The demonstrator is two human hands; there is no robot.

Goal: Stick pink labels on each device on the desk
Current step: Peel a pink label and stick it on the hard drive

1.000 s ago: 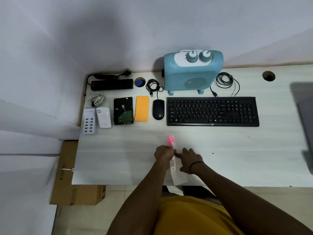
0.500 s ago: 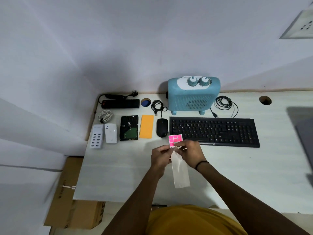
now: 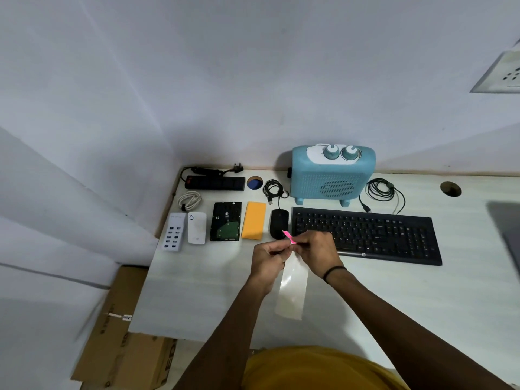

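Both hands meet above the desk's front middle, holding a label sheet. My left hand (image 3: pixel 267 256) and my right hand (image 3: pixel 316 251) pinch its top, where the pink labels (image 3: pixel 289 237) stick up edge-on; the sheet's clear backing strip (image 3: pixel 291 291) hangs below. Behind them lies a row of devices: a white multi-port USB hub (image 3: pixel 174 231), a white plug-in adapter (image 3: pixel 197 228), a bare hard drive (image 3: pixel 226 221), an orange power bank (image 3: pixel 253 220), a black mouse (image 3: pixel 278 224), a black keyboard (image 3: pixel 365 235). Further back stand a blue fan heater (image 3: pixel 332 173) and a black power strip (image 3: pixel 215 182).
Coiled cables lie by the hub (image 3: pixel 190 200), behind the mouse (image 3: pixel 274 190) and right of the heater (image 3: pixel 384 192). The white desk (image 3: pixel 422 305) has cable holes at the back (image 3: pixel 450 189). A cardboard box (image 3: pixel 121 347) stands on the floor at left. A wall socket (image 3: pixel 503 73) is upper right.
Both hands lifted the label sheet off the desk and raised it toward the mouse. The pink labels, seen flat a moment ago, now show edge-on. The camera tilted up.
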